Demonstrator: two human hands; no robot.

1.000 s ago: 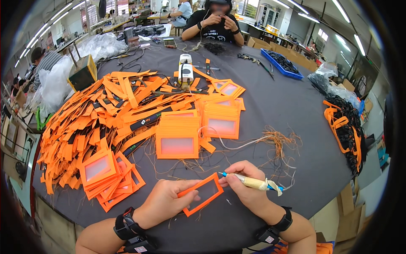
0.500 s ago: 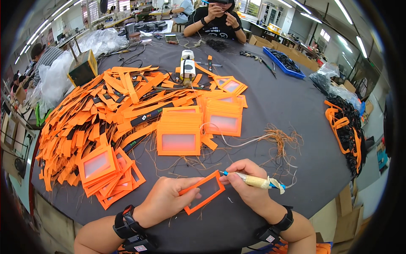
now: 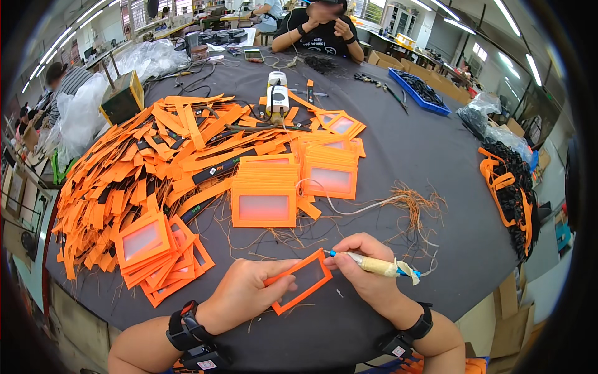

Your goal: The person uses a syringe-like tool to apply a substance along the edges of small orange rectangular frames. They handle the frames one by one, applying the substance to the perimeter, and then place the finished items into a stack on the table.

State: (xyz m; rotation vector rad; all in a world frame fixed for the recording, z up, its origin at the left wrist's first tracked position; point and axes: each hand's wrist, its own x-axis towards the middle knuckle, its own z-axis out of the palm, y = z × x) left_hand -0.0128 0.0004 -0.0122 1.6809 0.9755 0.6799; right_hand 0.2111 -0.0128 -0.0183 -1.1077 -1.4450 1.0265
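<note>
Near the front edge of the table, my left hand [image 3: 254,288] pinches an orange frame with a clear window [image 3: 303,284] between thumb and fingers. The frame is held tilted, its upper right corner raised. My right hand [image 3: 367,274] grips a pen-shaped corded tool [image 3: 374,264], its handle wrapped in cream tape with blue showing at both ends. Its thin tip is at the frame's upper right corner; whether it touches cannot be made out. A pale cord [image 3: 431,262] runs from the tool's back end. Loose orange threads hang below the frame.
Stacks of similar orange frames stand ahead [image 3: 263,210] and at left [image 3: 146,243]. A big heap of orange strips [image 3: 137,168] fills the left. Ahead lie a thread tangle [image 3: 416,204] and a white power strip [image 3: 277,96]. A blue tray [image 3: 423,93] sits far right; a person [image 3: 319,37] sits opposite.
The frame and the tool have barely moved; the tip stays at the same corner. The view has shifted very slightly.
</note>
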